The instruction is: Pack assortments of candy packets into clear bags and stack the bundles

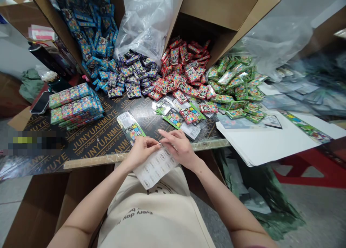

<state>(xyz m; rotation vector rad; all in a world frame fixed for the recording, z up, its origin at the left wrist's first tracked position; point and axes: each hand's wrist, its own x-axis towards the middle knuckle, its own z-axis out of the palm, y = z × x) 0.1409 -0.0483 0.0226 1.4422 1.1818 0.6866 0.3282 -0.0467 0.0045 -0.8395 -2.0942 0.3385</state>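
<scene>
A white sheet of round printed stickers (155, 170) hangs over my lap, just in front of the table edge. My left hand (142, 150) pinches its upper edge between thumb and fingers. At the sheet's upper right corner, my right hand (181, 149) has its fingers closed, the index finger pointing toward the left fingertips. Whether a loose sticker is between those fingertips cannot be made out. Beyond the left hand lies a flat printed packet (131, 127) with a green and black design. More such packets (174, 118) lie ahead of the right hand, partly under red boxes.
Small blue (101, 50), purple (135, 73), red (186, 70) and green boxes (235, 80) spill across the table's back. Wrapped multicoloured bundles (72, 107) are stacked at left beside a phone (40, 102). White sheets (248, 143) overhang the table edge at right.
</scene>
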